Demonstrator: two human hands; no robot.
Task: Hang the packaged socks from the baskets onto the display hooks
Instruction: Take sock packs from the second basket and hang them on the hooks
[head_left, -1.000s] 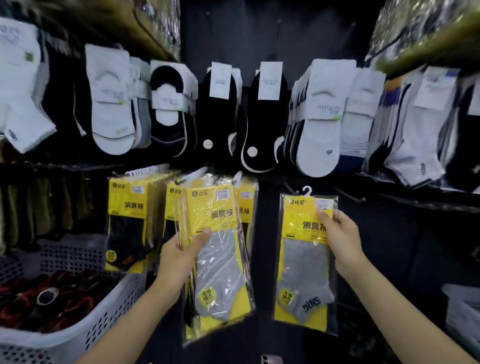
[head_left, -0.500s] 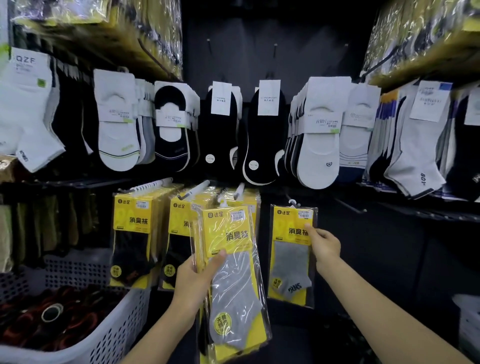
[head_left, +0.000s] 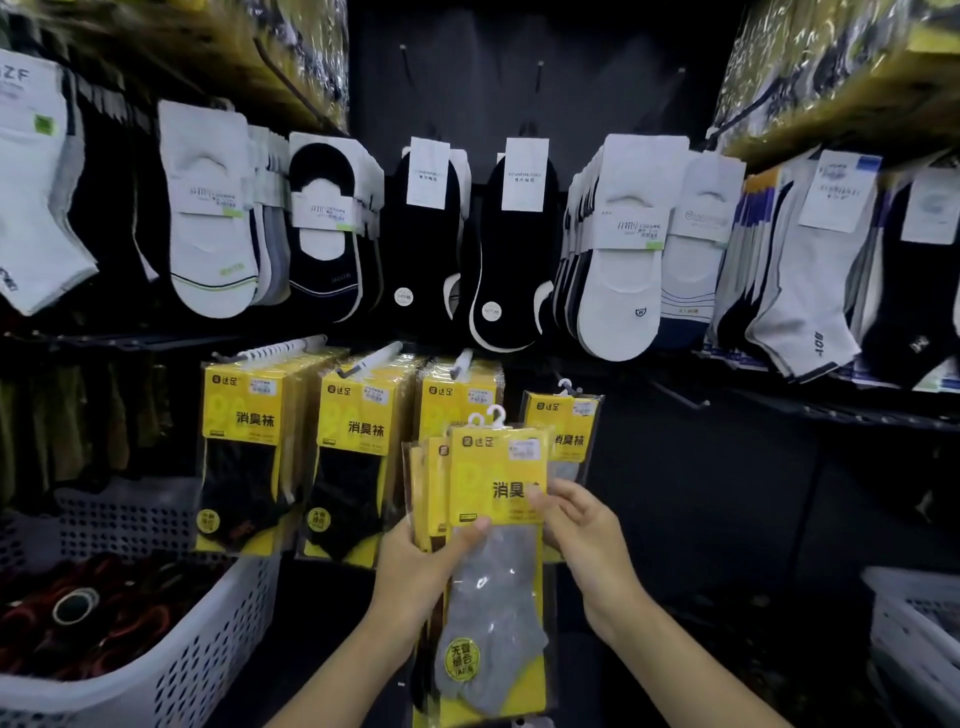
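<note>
Left grip: left hand (head_left: 421, 566) clamped on the lower left of a stack of sock packets (head_left: 432, 483), thumb laid across the front and fingers behind.
Right grip: right hand (head_left: 587, 540) pinching the right edge of the front packet (head_left: 498, 571). Its thumb tip lies on the yellow card and is blurred, and the fingers are hidden behind.
Front packet: yellow card with black print and a grey ankle sock under clear film, with a round yellow sticker near the toe. It is held upright at the front of the stack and sits on no peg.
Hanger hooks (head_left: 493, 415): white plastic, standing above the stack's top edge.
Hung grey packet (head_left: 566, 415): just behind the stack, up and to the right, partly covered by the front packet. It has a white hook at its top, and its peg is too dark to make out.
Black-sock packets (head_left: 244, 441): three full rows of matching yellow packets to the left of the hands, hanging on white pegs (head_left: 280, 348).
Black peg (head_left: 675, 397): sticks out from the dark wall to the right of the hung grey packet.
Upper row: carded no-show socks (head_left: 208, 223) in white and black, with ankle socks at both ends.
Left basket (head_left: 208, 649): white perforated plastic at lower left, holding dark red and black goods that are too dim to name.
Right basket (head_left: 904, 623): white, at the lower right edge, well apart from the hands.
</note>
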